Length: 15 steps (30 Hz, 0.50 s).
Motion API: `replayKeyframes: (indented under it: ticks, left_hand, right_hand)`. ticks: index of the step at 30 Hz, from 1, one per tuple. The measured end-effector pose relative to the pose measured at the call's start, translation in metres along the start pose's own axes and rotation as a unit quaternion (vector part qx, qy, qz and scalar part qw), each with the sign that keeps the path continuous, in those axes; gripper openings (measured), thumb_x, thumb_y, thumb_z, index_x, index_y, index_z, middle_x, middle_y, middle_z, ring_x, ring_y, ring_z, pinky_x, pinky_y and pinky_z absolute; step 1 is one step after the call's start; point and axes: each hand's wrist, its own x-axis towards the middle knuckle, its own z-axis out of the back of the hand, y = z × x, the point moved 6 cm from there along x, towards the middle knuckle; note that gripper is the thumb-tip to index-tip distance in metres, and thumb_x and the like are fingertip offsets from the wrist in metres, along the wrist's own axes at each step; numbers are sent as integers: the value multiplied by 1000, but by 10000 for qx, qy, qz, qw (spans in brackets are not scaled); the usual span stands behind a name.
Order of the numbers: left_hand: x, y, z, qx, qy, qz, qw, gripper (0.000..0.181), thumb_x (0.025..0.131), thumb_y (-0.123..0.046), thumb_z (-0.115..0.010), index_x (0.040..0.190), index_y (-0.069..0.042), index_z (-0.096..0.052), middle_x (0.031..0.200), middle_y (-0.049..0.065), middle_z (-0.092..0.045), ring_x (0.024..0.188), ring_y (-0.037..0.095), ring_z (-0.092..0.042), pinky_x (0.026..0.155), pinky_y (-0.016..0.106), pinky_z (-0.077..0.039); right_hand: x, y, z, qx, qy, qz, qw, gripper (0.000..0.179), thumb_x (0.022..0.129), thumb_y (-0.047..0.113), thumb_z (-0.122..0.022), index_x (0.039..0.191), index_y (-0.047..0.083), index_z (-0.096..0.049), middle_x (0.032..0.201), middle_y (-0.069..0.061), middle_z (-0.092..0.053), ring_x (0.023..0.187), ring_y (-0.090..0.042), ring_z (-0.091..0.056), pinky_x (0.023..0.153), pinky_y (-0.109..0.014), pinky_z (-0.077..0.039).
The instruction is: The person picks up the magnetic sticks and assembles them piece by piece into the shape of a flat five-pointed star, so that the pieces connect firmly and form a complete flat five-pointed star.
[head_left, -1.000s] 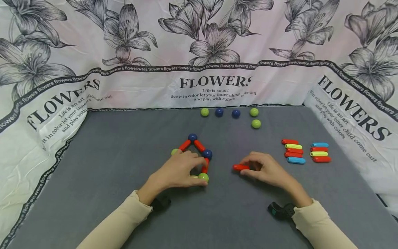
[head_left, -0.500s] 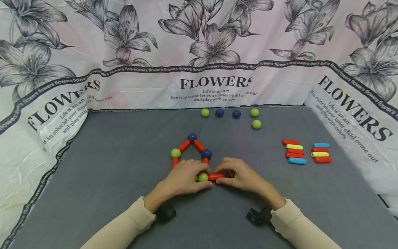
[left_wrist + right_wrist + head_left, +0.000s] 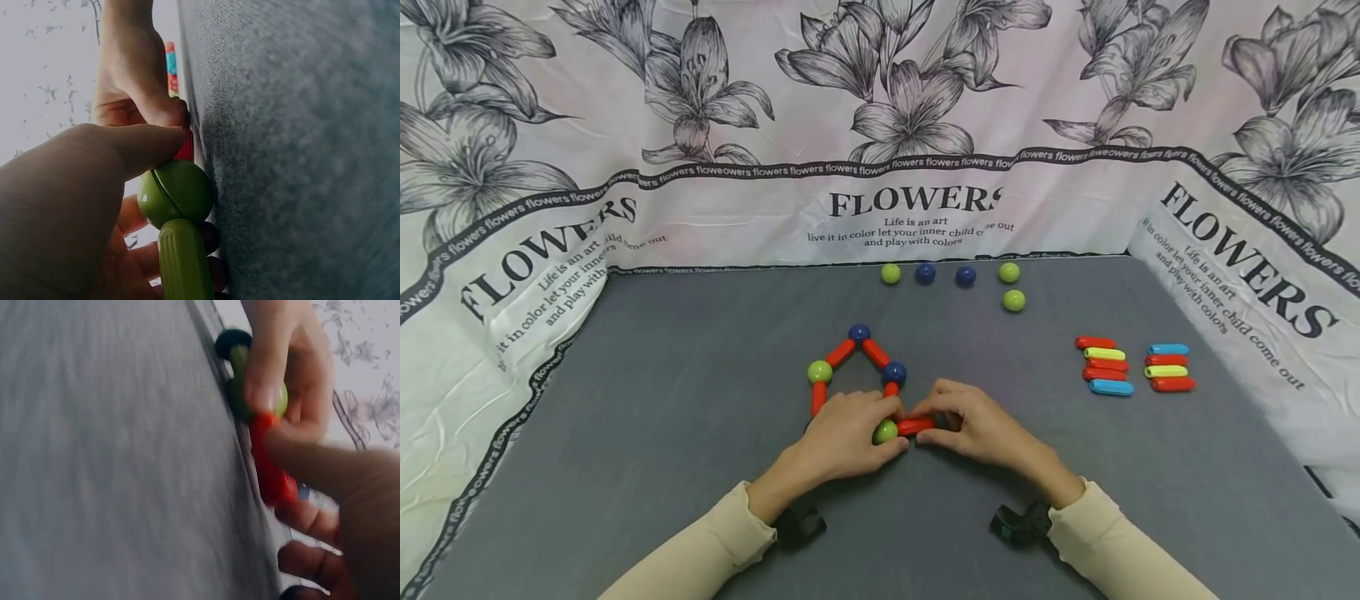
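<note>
In the head view a partly built ring of balls and rods lies on the grey cloth, with a blue ball (image 3: 859,335) at its top. Its left side has a green ball (image 3: 819,372), its right side another blue ball (image 3: 893,372). My left hand (image 3: 846,429) covers the lower part and grips the green corner ball (image 3: 175,194). A yellow-green rod (image 3: 182,259) runs from that ball under the hand. My right hand (image 3: 977,425) pinches a red rod (image 3: 269,462) between thumb and fingers, its left end against the green corner ball.
To the right, two stacks hold several loose rods in red, yellow and blue, among them a blue rod (image 3: 1111,387) and a red rod (image 3: 1172,384). Several loose balls, such as a green ball (image 3: 1013,301), lie near the back edge below the flowered cloth (image 3: 730,217).
My right hand has brought the red rod leftward to the green corner ball. My left hand has stayed on that ball; over the last half second both hands barely moved.
</note>
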Motion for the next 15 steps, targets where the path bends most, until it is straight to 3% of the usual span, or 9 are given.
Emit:
replayKeyframes:
  ticks: [4, 9, 13, 15]
  left_hand:
    - [0, 2, 0, 6, 133, 88, 9999, 22, 94, -45, -69, 106, -27, -68, 81, -11, -58, 69, 6, -48, 66, 26, -38]
    - [-1, 3, -1, -53, 357, 177, 9992, 27, 96, -49, -66, 112, -28, -67, 85, -10, -58, 73, 8, -49, 69, 28, -39]
    - [-2, 4, -3, -108, 497, 238, 9984, 31, 95, -51, -67, 115, -28, -66, 89, -10, -58, 76, 9, -50, 72, 29, -39]
    - [-1, 4, -4, -106, 595, 192, 9980, 32, 95, -51, -67, 117, -28, -65, 89, -10, -57, 76, 9, -49, 72, 28, -38]
  right_hand:
    - [-10, -6, 17, -74, -231, 53, 9997, 28, 89, 21, -80, 116, 18, -75, 92, 6, -65, 61, -2, -45, 56, -19, -41]
    - [-40, -27, 61, -833, -1032, -215, 9909, 28, 84, 8, -83, 110, 14, -75, 92, 3, -66, 68, -8, -50, 61, -20, -41]
    - [-75, -46, 107, -1892, -1729, -643, 9644, 28, 79, 6, -85, 104, 10, -75, 93, -4, -67, 80, -16, -53, 72, -26, -40]
    - [-94, -55, 126, -2385, -1809, -986, 9490, 28, 78, 9, -86, 103, 8, -74, 94, -9, -65, 86, -22, -54, 77, -33, -39]
